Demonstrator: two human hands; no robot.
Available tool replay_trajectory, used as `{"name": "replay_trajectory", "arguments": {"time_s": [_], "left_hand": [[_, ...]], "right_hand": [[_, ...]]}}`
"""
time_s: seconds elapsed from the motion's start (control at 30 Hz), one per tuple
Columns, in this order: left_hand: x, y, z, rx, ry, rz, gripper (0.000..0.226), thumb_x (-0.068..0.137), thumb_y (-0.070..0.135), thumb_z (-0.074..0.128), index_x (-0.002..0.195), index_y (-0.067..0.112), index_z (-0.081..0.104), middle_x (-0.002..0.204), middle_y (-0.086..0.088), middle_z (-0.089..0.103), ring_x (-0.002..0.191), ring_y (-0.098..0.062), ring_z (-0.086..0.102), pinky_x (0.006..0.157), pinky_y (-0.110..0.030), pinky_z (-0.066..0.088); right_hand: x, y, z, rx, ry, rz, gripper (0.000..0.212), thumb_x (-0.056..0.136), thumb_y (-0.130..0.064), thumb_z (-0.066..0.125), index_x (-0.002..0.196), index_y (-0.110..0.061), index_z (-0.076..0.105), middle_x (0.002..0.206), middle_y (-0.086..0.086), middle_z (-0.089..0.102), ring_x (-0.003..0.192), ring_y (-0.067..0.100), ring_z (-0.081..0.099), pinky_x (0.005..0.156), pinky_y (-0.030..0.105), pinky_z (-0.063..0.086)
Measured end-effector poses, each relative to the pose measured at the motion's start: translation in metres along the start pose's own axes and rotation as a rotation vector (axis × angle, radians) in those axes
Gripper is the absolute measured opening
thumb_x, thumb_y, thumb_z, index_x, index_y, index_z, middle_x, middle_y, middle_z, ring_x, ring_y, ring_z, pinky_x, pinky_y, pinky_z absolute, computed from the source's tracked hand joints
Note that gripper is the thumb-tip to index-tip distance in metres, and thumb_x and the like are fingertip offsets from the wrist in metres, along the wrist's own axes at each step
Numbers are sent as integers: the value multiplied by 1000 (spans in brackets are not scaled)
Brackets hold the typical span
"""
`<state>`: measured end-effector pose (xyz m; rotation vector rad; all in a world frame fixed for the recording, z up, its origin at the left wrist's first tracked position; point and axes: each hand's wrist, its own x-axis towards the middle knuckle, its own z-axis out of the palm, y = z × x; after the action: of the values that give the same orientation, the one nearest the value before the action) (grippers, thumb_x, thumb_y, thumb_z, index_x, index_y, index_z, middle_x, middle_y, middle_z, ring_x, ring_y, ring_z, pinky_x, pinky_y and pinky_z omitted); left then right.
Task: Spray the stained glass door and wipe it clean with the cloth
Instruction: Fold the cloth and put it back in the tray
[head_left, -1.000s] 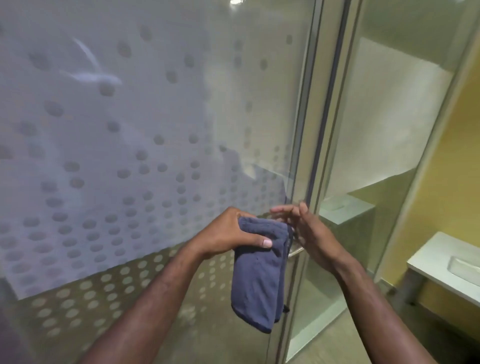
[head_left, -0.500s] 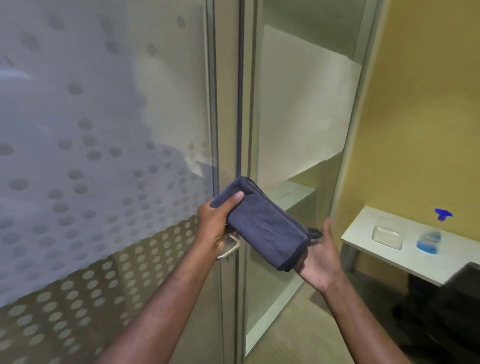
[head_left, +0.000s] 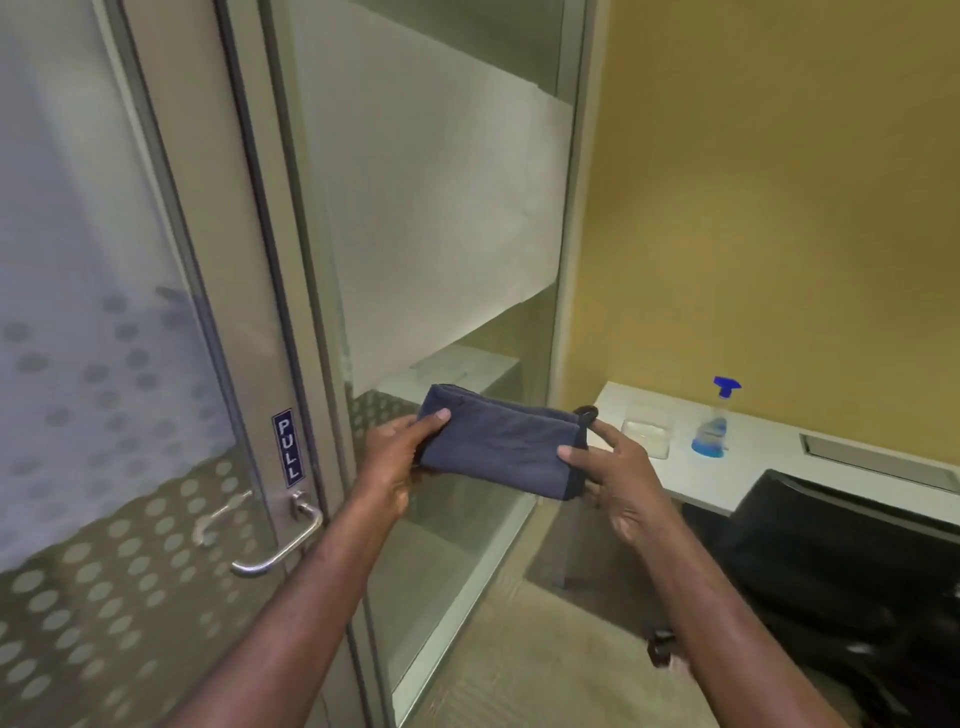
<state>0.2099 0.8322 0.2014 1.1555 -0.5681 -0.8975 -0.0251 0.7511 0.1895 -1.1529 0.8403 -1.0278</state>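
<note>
A folded dark blue cloth (head_left: 498, 441) is held level between both hands, in front of the fixed glass panel. My left hand (head_left: 395, 457) grips its left end with the thumb on top. My right hand (head_left: 615, 475) holds its right end, thumb on the front face. The glass door (head_left: 104, 364) with a frosted dot pattern fills the left, with a metal lever handle (head_left: 280, 545) and a PULL sticker (head_left: 288, 448). A spray bottle (head_left: 714, 423) with blue liquid and a blue trigger stands on the white desk (head_left: 769, 462) at the right, away from both hands.
A fixed glass panel (head_left: 441, 234) with a frosted band stands right of the door. A clear plastic dish (head_left: 647, 431) lies on the desk next to the bottle. A black chair (head_left: 841, 561) sits below the desk at the right. The wall behind is yellow.
The view has swung right, away from the door's dotted glass toward the desk. The cloth has gone from hanging in my left hand to level, and my right hand has taken its right end.
</note>
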Motion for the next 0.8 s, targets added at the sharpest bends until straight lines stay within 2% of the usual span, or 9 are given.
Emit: {"name": "replay_trajectory", "arguments": {"time_s": [0.03, 0.13, 0.17, 0.27, 0.47, 0.53, 0.63, 0.8], "left_hand": [[10, -3, 4, 66, -50, -17, 7, 85, 14, 77, 85, 7, 74, 68, -1, 75, 57, -12, 67, 49, -20, 53], [41, -10, 19, 249, -203, -82, 7, 87, 17, 75, 87, 10, 75, 69, -1, 74, 58, -10, 66, 51, -18, 51], [51, -12, 25, 300, -255, -107, 7, 87, 18, 75, 88, 10, 76, 72, -1, 75, 60, -10, 66, 53, -20, 52], [87, -19, 48, 381, -368, -163, 9, 86, 17, 77, 92, 9, 78, 80, -5, 76, 66, -11, 70, 58, -22, 58], [168, -40, 99, 493, -469, -194, 8, 85, 15, 78, 91, 11, 77, 80, -3, 78, 70, -13, 72, 62, -26, 56], [200, -47, 115, 504, -492, -199, 10, 84, 14, 79, 92, 9, 78, 80, -6, 79, 71, -16, 73, 60, -27, 57], [249, -59, 142, 509, -534, -210, 16, 84, 12, 79, 97, 4, 78, 90, -13, 79, 79, -21, 74, 68, -32, 62], [329, -79, 194, 471, -583, -273, 24, 82, 8, 80, 101, -5, 74, 91, -18, 76, 73, -21, 74, 60, -31, 64]], "right_hand": [[8, -5, -12, -17, 3, 15, 57, 83, 2, 77, 135, -15, 61, 101, 7, 81, 85, 21, 78, 65, 31, 60], [32, -17, -46, -77, 34, 64, 54, 84, -1, 78, 134, -13, 64, 110, 9, 79, 102, 28, 76, 88, 43, 62], [41, -20, -56, -101, 46, 78, 49, 85, -2, 78, 132, -11, 66, 111, 9, 79, 104, 30, 75, 87, 42, 62], [68, -25, -81, -137, 76, 122, 32, 88, -3, 75, 120, -4, 72, 109, 12, 79, 102, 28, 75, 69, 28, 59], [138, -25, -119, -188, 170, 164, 29, 84, -1, 79, 112, -1, 73, 110, 14, 78, 105, 32, 74, 78, 35, 61], [163, -25, -129, -185, 203, 153, 26, 84, 3, 78, 110, 2, 74, 107, 16, 78, 103, 32, 74, 75, 34, 61], [201, -24, -143, -180, 248, 155, 25, 85, 5, 76, 109, 4, 73, 107, 18, 78, 99, 30, 75, 71, 32, 61], [264, -26, -168, -165, 333, 156, 17, 87, 5, 74, 103, 3, 74, 97, 14, 77, 90, 26, 74, 72, 32, 59]]}}
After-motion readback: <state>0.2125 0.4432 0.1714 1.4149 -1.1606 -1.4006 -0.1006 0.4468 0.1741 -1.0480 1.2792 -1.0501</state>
